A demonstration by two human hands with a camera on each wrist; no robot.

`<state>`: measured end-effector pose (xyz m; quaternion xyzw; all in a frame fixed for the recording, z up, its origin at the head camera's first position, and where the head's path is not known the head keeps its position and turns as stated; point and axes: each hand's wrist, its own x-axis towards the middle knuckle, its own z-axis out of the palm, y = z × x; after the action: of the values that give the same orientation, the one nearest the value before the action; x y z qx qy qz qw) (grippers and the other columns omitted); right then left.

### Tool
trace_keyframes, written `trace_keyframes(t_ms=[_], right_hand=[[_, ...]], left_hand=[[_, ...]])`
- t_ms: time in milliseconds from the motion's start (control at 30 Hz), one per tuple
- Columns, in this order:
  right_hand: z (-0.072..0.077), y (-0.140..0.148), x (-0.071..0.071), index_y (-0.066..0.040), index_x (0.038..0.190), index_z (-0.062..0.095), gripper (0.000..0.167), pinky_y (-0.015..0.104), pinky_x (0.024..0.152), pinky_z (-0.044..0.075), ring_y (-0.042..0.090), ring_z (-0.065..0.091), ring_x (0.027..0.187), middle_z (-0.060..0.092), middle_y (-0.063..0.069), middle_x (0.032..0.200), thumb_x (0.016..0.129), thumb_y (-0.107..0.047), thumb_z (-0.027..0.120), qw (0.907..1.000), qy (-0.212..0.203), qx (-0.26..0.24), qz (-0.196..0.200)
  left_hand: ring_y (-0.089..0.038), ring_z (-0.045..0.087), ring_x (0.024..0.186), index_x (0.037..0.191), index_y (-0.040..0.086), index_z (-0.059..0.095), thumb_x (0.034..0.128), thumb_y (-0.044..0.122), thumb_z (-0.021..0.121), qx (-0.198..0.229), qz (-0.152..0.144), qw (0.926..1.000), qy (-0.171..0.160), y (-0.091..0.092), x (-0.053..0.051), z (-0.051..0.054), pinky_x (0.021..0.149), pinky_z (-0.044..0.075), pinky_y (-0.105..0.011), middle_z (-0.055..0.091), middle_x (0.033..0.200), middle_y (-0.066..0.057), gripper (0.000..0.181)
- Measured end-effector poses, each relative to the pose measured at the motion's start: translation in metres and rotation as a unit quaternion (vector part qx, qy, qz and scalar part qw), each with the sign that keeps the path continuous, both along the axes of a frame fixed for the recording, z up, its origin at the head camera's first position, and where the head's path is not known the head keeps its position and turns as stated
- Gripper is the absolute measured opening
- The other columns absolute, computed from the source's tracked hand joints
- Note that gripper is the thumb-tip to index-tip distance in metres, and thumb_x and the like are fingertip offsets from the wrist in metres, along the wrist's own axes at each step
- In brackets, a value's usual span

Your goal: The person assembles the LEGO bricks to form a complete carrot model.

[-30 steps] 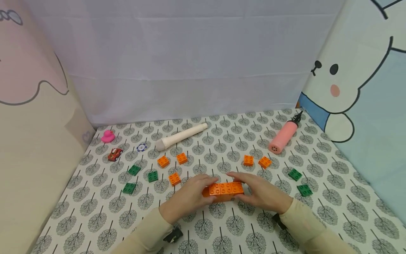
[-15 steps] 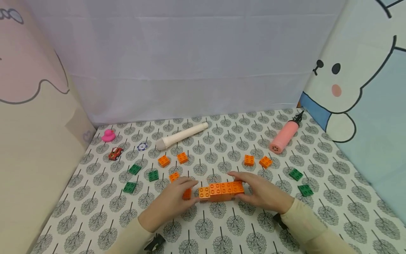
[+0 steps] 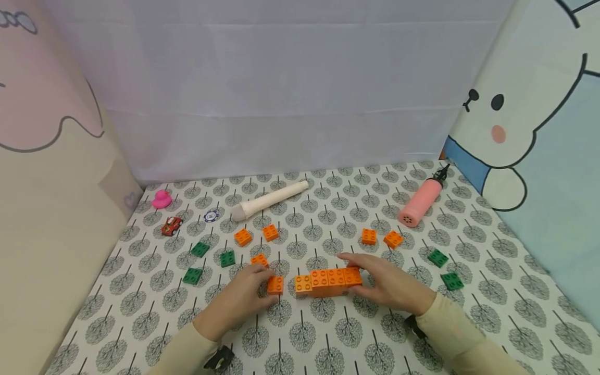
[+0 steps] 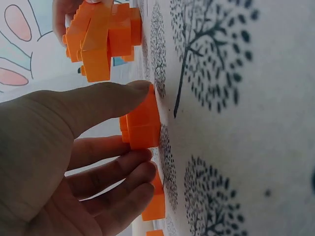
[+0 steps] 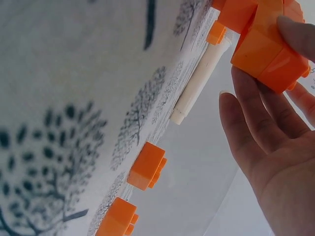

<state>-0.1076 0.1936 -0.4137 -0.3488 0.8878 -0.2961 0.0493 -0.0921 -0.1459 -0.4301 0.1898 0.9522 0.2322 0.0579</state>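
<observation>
In the middle of the table a row of joined orange toy building bricks [image 3: 328,281] stands, two layers high, its left end one brick lower. My right hand [image 3: 391,284] grips the row's right end between thumb and fingers; in the right wrist view the bricks [image 5: 268,46] sit between them. Left of the row, a single orange brick [image 3: 275,285] rests on the table, apart from it. My left hand [image 3: 236,299] pinches that brick; the left wrist view has the thumb on one side of the brick [image 4: 142,123] and fingers at the other.
Loose orange bricks lie behind the left hand [image 3: 259,261] and further back [image 3: 369,236]. Green bricks flank both sides [image 3: 227,258] [image 3: 452,281]. Farther off are a white tube [image 3: 271,200], pink pump [image 3: 420,202], red toy car [image 3: 172,226], pink duck [image 3: 161,199] and blue-white chip [image 3: 211,215].
My left hand has left the row's left end and moved left, to the single orange brick. That lower end brick now shows. The right hand has kept its place on the row.
</observation>
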Motion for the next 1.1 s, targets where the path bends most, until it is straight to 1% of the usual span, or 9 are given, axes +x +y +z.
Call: trace_keyframes(t_ms=[133,333,400,500,633,833,967,1033,1100], right_hand=[[0.0,0.0,0.0,-0.019,0.152,0.04,0.073,0.046,0.102,0.05,0.018,0.06,0.118,0.062,0.006,0.131,0.089,-0.025,0.076,1.0,0.0,0.002,0.0],[0.0,-0.001,-0.001,-0.017,0.151,0.042,0.072,0.047,0.101,0.051,0.018,0.061,0.117,0.064,0.006,0.129,0.089,-0.025,0.077,0.9999,0.011,0.003,0.001],[0.0,-0.001,-0.001,-0.016,0.151,0.042,0.072,0.047,0.101,0.051,0.018,0.061,0.117,0.064,0.006,0.129,0.089,-0.026,0.077,0.9999,0.01,0.002,0.002],[0.0,-0.001,-0.001,-0.017,0.151,0.042,0.072,0.046,0.102,0.05,0.018,0.06,0.118,0.063,0.006,0.13,0.089,-0.026,0.077,1.0,0.008,0.001,0.001],[0.001,-0.001,-0.001,-0.018,0.151,0.042,0.072,0.047,0.102,0.05,0.019,0.06,0.118,0.063,0.006,0.131,0.089,-0.025,0.077,1.0,0.01,0.0,0.002],[0.001,-0.001,0.0,-0.025,0.153,0.039,0.073,0.047,0.104,0.049,0.019,0.06,0.12,0.062,0.006,0.132,0.09,-0.027,0.075,1.0,0.007,0.003,0.0],[0.001,-0.001,0.0,-0.021,0.152,0.04,0.072,0.046,0.102,0.05,0.018,0.06,0.119,0.062,0.005,0.132,0.09,-0.026,0.075,1.0,0.006,0.004,0.001],[0.001,-0.001,0.0,-0.018,0.152,0.041,0.071,0.045,0.102,0.05,0.017,0.06,0.119,0.063,0.004,0.131,0.09,-0.025,0.076,1.0,0.008,0.004,0.002],[0.001,-0.001,0.0,-0.017,0.151,0.042,0.071,0.045,0.101,0.051,0.017,0.06,0.118,0.063,0.004,0.13,0.09,-0.025,0.076,0.9999,0.011,0.005,0.002]], left_hand=[[-0.031,0.057,0.115,0.12,0.004,0.069,0.0796,0.024,0.083,0.001,0.008,0.9999,-0.01,0.0,-0.001,-0.002,0.101,0.049,-0.048,0.065,0.12,-0.013,0.048],[-0.029,0.059,0.112,0.116,0.007,0.071,0.079,0.023,0.084,0.009,0.014,0.9998,-0.011,0.0,-0.004,-0.005,0.099,0.05,-0.047,0.067,0.116,-0.01,0.042],[-0.029,0.059,0.112,0.115,0.007,0.072,0.0791,0.024,0.083,0.012,0.013,0.9998,-0.007,0.0,-0.004,-0.006,0.099,0.05,-0.047,0.067,0.116,-0.009,0.041],[-0.025,0.062,0.108,0.112,0.009,0.072,0.0809,0.03,0.082,0.02,0.002,0.9998,0.008,0.001,-0.005,-0.005,0.096,0.052,-0.044,0.069,0.112,-0.006,0.039],[-0.014,0.064,0.097,0.111,0.013,0.072,0.0821,0.036,0.081,0.043,-0.015,0.9987,0.021,0.005,-0.006,-0.001,0.088,0.056,-0.036,0.071,0.106,0.001,0.038],[-0.014,0.065,0.101,0.118,0.014,0.069,0.0811,0.029,0.08,0.069,-0.023,0.9973,0.011,0.014,-0.007,0.01,0.09,0.056,-0.036,0.07,0.113,0.002,0.041],[-0.013,0.064,0.101,0.117,0.016,0.069,0.0804,0.023,0.081,0.087,-0.019,0.996,-0.007,0.014,-0.007,0.017,0.09,0.055,-0.037,0.069,0.11,0.004,0.039],[-0.013,0.064,0.101,0.116,0.015,0.069,0.0798,0.021,0.082,0.094,-0.017,0.9954,-0.01,0.013,-0.007,0.019,0.09,0.055,-0.038,0.069,0.11,0.004,0.039],[-0.013,0.064,0.101,0.116,0.014,0.069,0.0803,0.02,0.082,0.101,-0.023,0.9946,-0.006,0.013,-0.007,0.021,0.09,0.055,-0.039,0.069,0.111,0.004,0.039]])
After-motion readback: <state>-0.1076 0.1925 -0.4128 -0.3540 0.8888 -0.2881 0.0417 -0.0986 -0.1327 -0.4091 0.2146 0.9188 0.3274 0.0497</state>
